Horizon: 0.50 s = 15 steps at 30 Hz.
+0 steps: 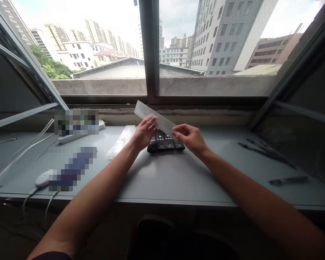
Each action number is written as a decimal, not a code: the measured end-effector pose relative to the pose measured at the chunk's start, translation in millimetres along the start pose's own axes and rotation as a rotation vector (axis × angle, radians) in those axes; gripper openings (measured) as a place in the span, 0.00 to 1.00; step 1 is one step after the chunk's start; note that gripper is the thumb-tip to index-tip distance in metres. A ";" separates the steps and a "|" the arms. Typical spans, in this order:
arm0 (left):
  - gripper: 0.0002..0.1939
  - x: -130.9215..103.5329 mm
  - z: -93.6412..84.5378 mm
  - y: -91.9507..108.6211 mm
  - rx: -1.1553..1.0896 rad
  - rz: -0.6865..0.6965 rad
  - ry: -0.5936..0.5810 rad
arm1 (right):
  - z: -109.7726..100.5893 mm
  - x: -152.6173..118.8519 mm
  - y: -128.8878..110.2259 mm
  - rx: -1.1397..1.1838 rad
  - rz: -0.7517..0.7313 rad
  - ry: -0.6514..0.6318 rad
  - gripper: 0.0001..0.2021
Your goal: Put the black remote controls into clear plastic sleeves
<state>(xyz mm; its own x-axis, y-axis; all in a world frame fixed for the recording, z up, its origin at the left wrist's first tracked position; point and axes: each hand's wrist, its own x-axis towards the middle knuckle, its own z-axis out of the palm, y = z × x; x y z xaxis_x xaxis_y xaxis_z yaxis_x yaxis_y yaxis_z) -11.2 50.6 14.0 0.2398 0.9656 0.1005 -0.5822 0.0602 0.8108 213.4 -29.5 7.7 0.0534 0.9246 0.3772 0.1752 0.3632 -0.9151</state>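
Note:
A long, narrow translucent plastic bag [164,122] slants down to the right, raised above the table. At its lower right end my right hand [191,138] is closed in a pinch on it. My left hand [145,130] grips the bag's lower edge nearer the upper left end, fingers curled. Below and behind the bag, several black remote controls [165,143] lie side by side, their upper parts partly hidden by the bag and hands. Just left of my left hand lies a pile of clear plastic bags [122,141].
On the left are a white power strip [78,135], white cables and a white plug-like piece [42,178] beside a blurred-out object [73,171]. Dark cables [265,153] and a small dark item [288,180] lie at right. Windows [151,47] rise behind the grey table [176,180].

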 end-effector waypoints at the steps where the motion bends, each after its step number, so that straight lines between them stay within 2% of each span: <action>1: 0.19 -1.4 0.3 1.3 0.006 -0.002 -0.007 | -0.5 -0.3 0.1 -0.014 -0.024 0.013 0.18; 5: 0.19 -11.9 6.8 3.7 0.036 -0.112 -0.175 | -2.9 -3.4 -1.2 -0.242 -0.275 0.111 0.11; 7: 0.19 -16.5 11.2 2.0 0.055 -0.199 -0.252 | -3.8 -4.7 -1.4 -0.364 -0.414 0.111 0.09; 9: 0.15 -18.3 14.2 -1.1 0.089 -0.267 -0.286 | -4.4 -5.0 -0.5 -0.443 -0.503 0.081 0.12; 12: 0.09 -15.1 14.2 -5.3 0.124 -0.277 -0.254 | -5.3 -3.7 2.0 -0.518 -0.547 0.062 0.16; 15: 0.07 -8.3 10.1 -6.9 0.123 -0.210 -0.107 | -7.0 -1.6 3.5 -0.534 -0.540 0.114 0.17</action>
<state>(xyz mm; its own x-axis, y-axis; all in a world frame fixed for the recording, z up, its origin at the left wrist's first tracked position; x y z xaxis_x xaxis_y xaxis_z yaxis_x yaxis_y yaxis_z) -1.4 39.6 13.4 0.4303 0.9024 -0.0224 -0.4139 0.2192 0.8835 220.8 -30.6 4.8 -0.0784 0.6064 0.7913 0.6556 0.6293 -0.4173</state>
